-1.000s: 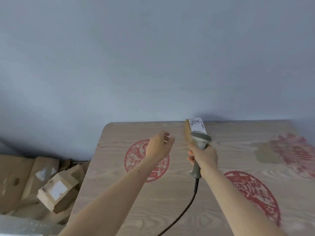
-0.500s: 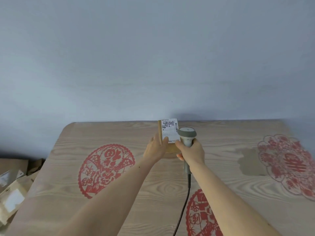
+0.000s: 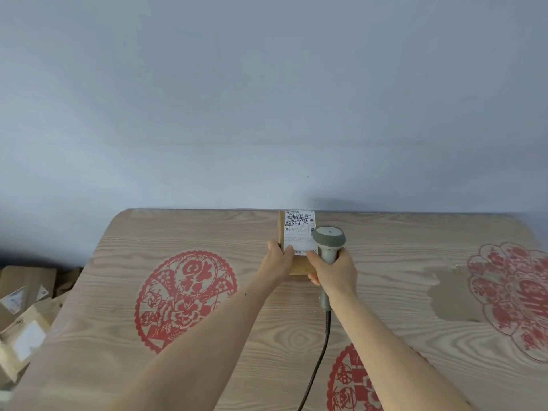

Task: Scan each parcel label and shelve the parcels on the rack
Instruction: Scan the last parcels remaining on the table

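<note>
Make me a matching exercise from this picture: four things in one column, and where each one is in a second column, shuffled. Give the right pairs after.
Things
1. parcel
2. scanner
3. loose cardboard boxes
4. scanner cable

Places
A. on the floor, past the table's left edge
B. gripped in the right hand
C. lying on the table, running toward the camera
D. standing at the table's far edge, left hand on it

Pairs: 1-D, 2-B, 3-A, 4-C

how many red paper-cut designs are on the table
3. One round design lies on the table left of the arms, one sits at the bottom edge between the forearms, partly cut off, and one lies at the right edge.
</note>
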`<state>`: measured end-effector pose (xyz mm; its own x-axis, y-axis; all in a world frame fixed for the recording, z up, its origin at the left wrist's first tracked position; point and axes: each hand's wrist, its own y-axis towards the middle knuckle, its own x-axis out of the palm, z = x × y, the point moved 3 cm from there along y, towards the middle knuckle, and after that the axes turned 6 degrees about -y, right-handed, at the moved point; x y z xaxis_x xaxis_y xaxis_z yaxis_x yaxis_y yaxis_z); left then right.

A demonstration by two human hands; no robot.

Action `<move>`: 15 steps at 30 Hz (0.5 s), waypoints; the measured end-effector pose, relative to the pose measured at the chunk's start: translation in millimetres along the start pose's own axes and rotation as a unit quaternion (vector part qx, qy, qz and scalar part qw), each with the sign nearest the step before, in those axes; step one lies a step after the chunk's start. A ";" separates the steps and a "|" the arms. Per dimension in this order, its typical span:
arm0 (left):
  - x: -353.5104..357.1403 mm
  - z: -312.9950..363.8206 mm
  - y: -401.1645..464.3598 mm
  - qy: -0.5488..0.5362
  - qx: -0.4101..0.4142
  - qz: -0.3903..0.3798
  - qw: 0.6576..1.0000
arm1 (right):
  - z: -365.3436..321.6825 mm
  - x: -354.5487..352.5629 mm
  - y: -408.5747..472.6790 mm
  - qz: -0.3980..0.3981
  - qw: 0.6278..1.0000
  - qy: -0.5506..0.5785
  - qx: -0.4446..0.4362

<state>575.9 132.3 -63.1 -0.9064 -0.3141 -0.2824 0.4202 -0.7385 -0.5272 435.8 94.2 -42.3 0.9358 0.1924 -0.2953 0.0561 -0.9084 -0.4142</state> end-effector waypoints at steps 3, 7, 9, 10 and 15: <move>-9.2 -3.3 -14.7 -0.040 -0.002 -0.006 0.999 | -3.6 3.6 -12.1 0.014 1.000 0.020 -0.001; -29.4 -9.4 -38.0 -0.082 -0.006 -0.013 0.996 | -8.7 10.1 -34.6 0.022 0.999 0.035 -0.006; -44.6 -13.4 -49.5 -0.091 -0.003 -0.006 0.996 | -13.2 16.2 -48.8 0.019 0.999 0.032 -0.016; -51.9 -14.9 -55.9 -0.099 -0.002 0.000 0.995 | -16.1 19.8 -57.0 0.015 0.999 0.029 -0.022; -101.8 -31.2 -98.2 -0.148 0.013 0.055 0.987 | -33.7 48.9 -113.8 -0.014 0.998 0.020 -0.063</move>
<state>628.2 255.4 -7.6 -0.8296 -0.5515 -0.0874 0.5192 -0.7042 -0.4843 487.0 194.5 19.4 0.9463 0.2059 -0.2494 0.1236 -0.9429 -0.3094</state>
